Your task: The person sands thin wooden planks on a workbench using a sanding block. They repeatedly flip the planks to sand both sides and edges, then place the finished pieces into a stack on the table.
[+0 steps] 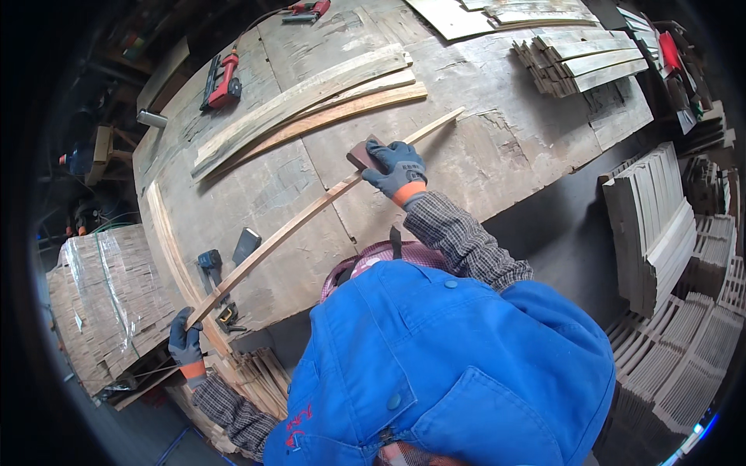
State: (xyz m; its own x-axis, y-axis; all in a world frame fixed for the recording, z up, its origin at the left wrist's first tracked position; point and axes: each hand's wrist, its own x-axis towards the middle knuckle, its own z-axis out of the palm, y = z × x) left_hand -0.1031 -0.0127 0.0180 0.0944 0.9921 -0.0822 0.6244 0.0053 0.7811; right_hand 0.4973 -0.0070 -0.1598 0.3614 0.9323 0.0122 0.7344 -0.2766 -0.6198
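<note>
A long, narrow wooden strip [272, 237] slants across the worktable [466, 179], from the near left up to the far right. My left hand [186, 342], in a grey glove with an orange cuff, is closed around its near end, out past the table's left edge. Farther along, my right hand [399, 166], gloved the same way, grips a reddish-brown sanding block [362, 154] over the strip. The hand covers part of the block and of the strip under it. Beyond the block, the strip's far end shows bare.
Several boards [303, 105] lie stacked behind the strip. A red nail gun [224, 81] rests at the far left, another [307, 11] at the back. Slat bundles [583, 62] sit at the far right. Near the left edge are a power tool [210, 262] and a dark flat block [247, 245].
</note>
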